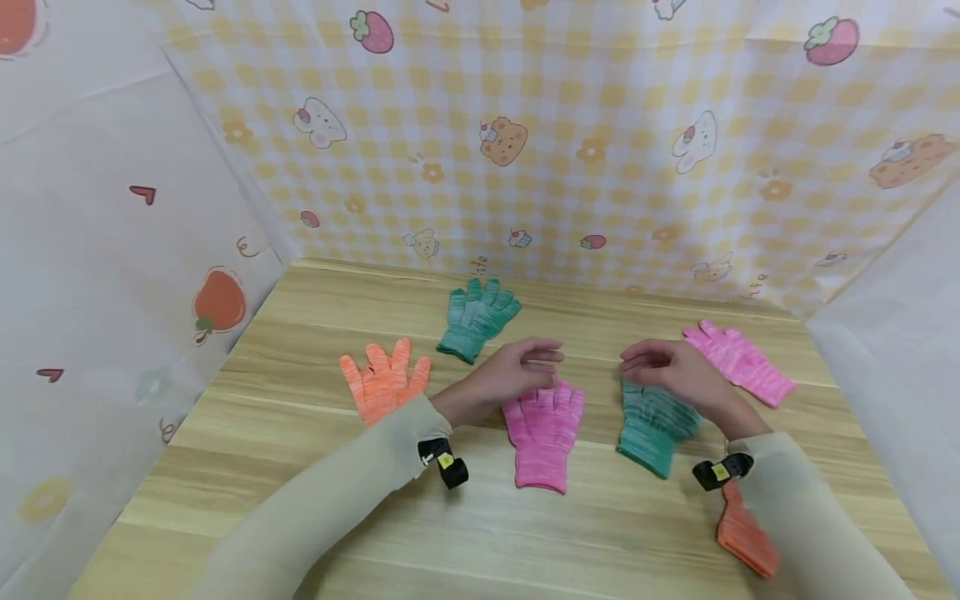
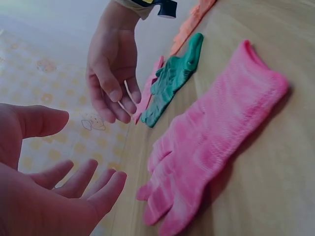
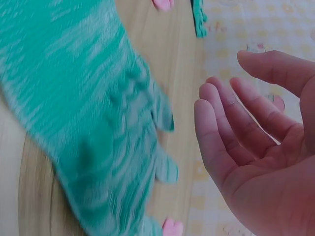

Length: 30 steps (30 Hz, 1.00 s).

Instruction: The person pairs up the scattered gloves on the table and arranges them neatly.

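Note:
Over the fingers of a pink knit glove hovers my left hand, fingers loosely bent with nothing between them. That glove lies flat, cuff toward me, and shows large in the left wrist view. Above a green glove is my right hand, relaxed and holding nothing; it hides part of that glove's fingers. The two palms face each other with a gap between them. In the right wrist view the green glove fills the left side, apart from the fingers.
Another green glove lies farther back and an orange glove at left. A second pink glove is at right. The right forearm partly covers another orange glove. A checked cloth hangs behind the wooden table.

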Each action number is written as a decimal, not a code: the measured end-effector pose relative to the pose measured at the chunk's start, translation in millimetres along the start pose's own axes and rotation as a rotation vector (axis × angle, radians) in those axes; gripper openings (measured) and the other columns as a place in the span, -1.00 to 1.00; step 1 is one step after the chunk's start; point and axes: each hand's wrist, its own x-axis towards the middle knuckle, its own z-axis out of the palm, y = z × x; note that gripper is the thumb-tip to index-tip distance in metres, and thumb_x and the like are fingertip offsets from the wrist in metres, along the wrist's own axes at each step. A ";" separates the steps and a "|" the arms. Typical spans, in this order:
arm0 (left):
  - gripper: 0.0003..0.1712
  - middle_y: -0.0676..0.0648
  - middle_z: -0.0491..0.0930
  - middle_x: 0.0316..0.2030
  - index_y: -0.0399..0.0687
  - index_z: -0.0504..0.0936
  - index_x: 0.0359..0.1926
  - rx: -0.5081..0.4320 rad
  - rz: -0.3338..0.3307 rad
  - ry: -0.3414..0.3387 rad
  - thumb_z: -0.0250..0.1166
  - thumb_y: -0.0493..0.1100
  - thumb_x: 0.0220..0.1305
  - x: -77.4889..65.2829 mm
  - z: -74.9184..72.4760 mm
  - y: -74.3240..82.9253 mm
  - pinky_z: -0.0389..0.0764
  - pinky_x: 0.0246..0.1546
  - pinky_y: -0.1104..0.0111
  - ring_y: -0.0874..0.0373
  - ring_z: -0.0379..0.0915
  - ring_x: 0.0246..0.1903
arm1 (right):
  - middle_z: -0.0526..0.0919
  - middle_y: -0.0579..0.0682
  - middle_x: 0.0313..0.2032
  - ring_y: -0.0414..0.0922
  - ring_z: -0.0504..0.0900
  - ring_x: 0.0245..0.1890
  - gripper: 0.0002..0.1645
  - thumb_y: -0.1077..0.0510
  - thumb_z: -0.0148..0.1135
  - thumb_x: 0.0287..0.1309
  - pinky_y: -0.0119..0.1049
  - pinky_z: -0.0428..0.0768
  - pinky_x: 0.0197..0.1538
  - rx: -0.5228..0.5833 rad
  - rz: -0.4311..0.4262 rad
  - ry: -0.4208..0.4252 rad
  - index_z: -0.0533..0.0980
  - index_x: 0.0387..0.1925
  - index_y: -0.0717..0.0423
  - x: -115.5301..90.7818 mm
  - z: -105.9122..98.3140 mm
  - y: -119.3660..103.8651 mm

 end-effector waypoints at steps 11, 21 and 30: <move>-0.29 -0.17 0.50 0.49 -0.09 0.38 0.64 0.035 -0.022 0.023 0.35 -0.24 0.56 31.1 10.6 9.4 0.55 0.38 0.06 0.01 0.63 0.27 | 0.73 0.25 0.17 -0.20 0.73 -0.02 -0.54 0.18 0.37 0.54 -0.21 0.74 0.00 -0.026 0.004 0.148 0.59 0.31 0.38 -20.9 -32.6 27.5; -0.27 -0.08 0.58 0.44 -0.01 0.45 0.62 0.102 -0.030 0.058 0.43 -0.17 0.52 58.3 28.9 18.6 0.55 0.37 0.12 0.04 0.56 0.35 | 0.71 -0.42 -0.08 -0.38 0.70 -0.08 -0.59 0.08 0.42 0.52 -0.37 0.73 -0.02 0.054 0.128 0.315 0.67 0.23 0.24 -38.3 -71.6 52.7; -0.32 -0.04 0.63 0.39 0.00 0.49 0.58 0.164 0.002 0.041 0.43 -0.16 0.52 80.7 45.6 29.6 0.56 0.34 0.17 0.05 0.56 0.34 | 0.67 -0.52 -0.11 -0.46 0.69 -0.10 -0.74 0.16 0.39 0.53 -0.42 0.73 -0.02 0.104 0.173 0.371 0.73 0.14 0.11 -47.6 -95.9 73.0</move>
